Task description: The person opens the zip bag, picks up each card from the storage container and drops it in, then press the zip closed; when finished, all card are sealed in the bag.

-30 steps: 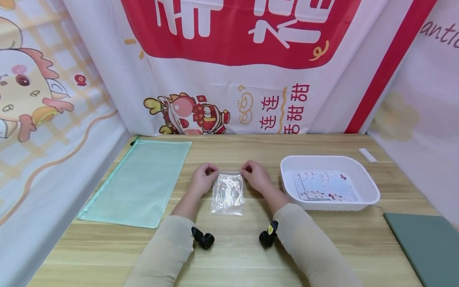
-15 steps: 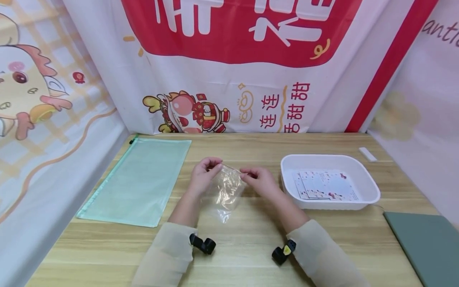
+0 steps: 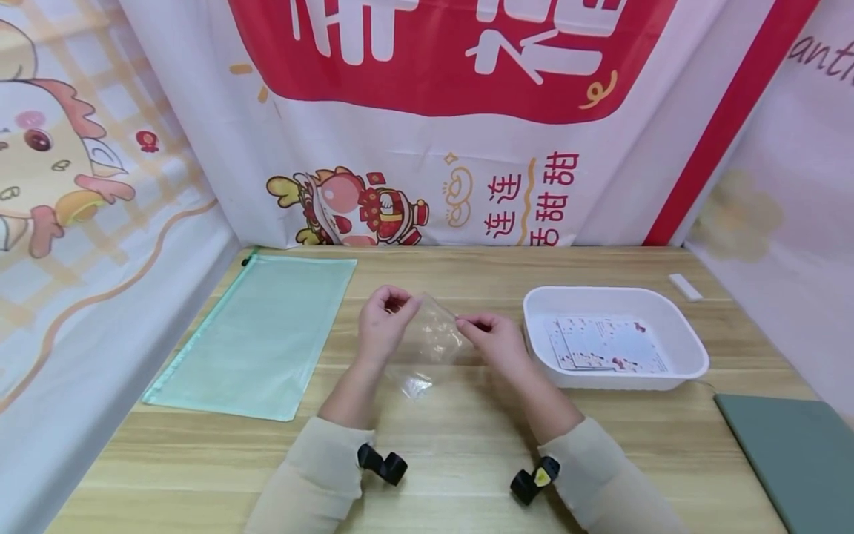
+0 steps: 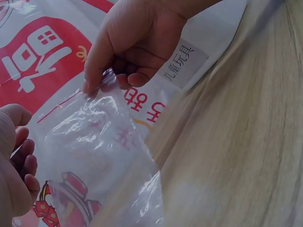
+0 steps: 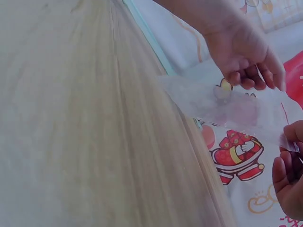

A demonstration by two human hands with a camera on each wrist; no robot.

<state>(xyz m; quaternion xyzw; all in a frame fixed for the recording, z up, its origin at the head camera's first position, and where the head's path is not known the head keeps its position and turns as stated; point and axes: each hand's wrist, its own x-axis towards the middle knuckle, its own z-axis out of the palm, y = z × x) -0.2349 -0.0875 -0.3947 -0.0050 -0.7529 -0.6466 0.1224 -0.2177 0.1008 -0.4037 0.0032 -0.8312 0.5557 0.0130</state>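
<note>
A clear plastic zip bag (image 3: 442, 335) is held up above the wooden table between both hands, its top edge slanting down to the right. My left hand (image 3: 385, 322) pinches the upper left corner between thumb and fingers. With thumb and forefinger, my right hand (image 3: 499, 343) grips the other top corner. In the left wrist view a red line runs along the mouth of the zip bag (image 4: 97, 137), and the right hand (image 4: 142, 35) pinches its corner. The right wrist view shows the zip bag (image 5: 232, 109) hanging below the left hand (image 5: 244, 49).
A green mesh zip pouch (image 3: 260, 334) lies flat on the left. On the right stands a white plastic tub (image 3: 680, 356) with printed cards (image 3: 610, 345) inside. Behind it is a small white block (image 3: 685, 287); a dark green board (image 3: 794, 452) lies at the right front.
The bag has risen off the table and tilted, its right corner now lower. My left hand has moved slightly up and away, and my right hand has moved right and a little nearer.
</note>
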